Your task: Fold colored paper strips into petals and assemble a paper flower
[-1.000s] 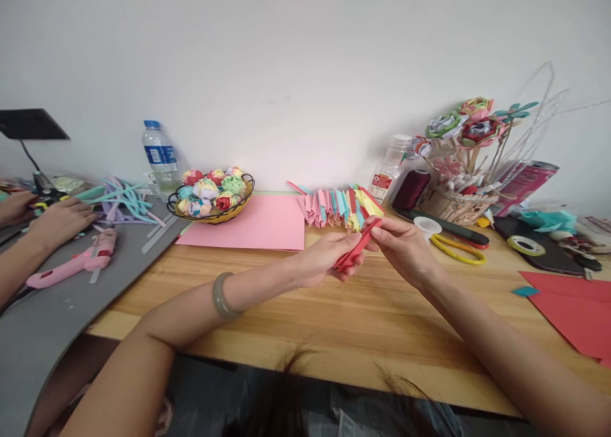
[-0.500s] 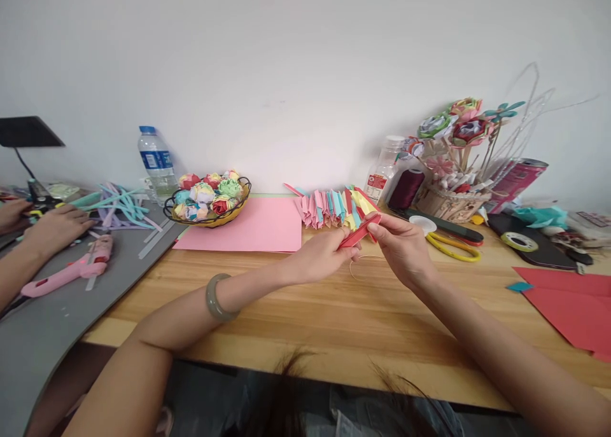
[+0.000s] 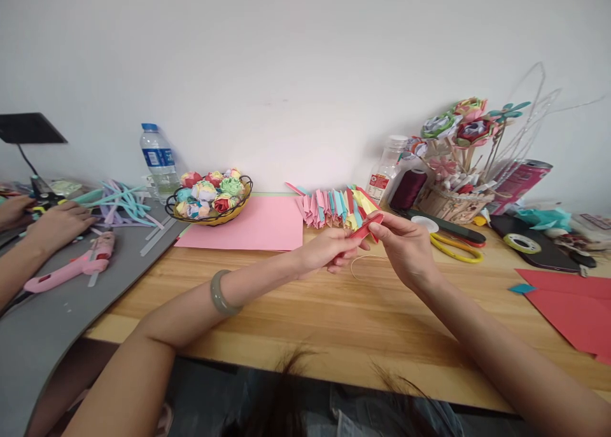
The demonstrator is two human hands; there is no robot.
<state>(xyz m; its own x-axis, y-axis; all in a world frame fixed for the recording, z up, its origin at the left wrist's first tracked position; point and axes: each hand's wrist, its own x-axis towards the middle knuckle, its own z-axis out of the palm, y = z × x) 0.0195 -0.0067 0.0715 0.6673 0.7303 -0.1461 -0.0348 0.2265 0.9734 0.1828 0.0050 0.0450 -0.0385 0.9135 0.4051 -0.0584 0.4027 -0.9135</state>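
Note:
Between my two hands is a small folded red paper (image 3: 366, 226). My left hand (image 3: 329, 249), with a bracelet on its wrist, pinches the paper's left end. The fingers of my right hand (image 3: 403, 243) are closed on its right end. Just behind my hands lies a row of folded paper pieces (image 3: 327, 208) in pink, blue, red and yellow. A thin cord (image 3: 354, 268) curves over the wooden table (image 3: 296, 322) beneath my hands. Left of the row is a pink paper sheet (image 3: 248, 227).
A basket of paper flowers (image 3: 212, 219) and a water bottle (image 3: 159, 160) stand left. A co-worker's hands (image 3: 60, 227) are near a pink glue gun (image 3: 79, 268). At right are a flower pot (image 3: 456, 201), a phone (image 3: 537, 249) and red paper (image 3: 573, 303).
My left hand has shifted slightly along the red paper, and its lower fingers show more. The whole view has moved slightly.

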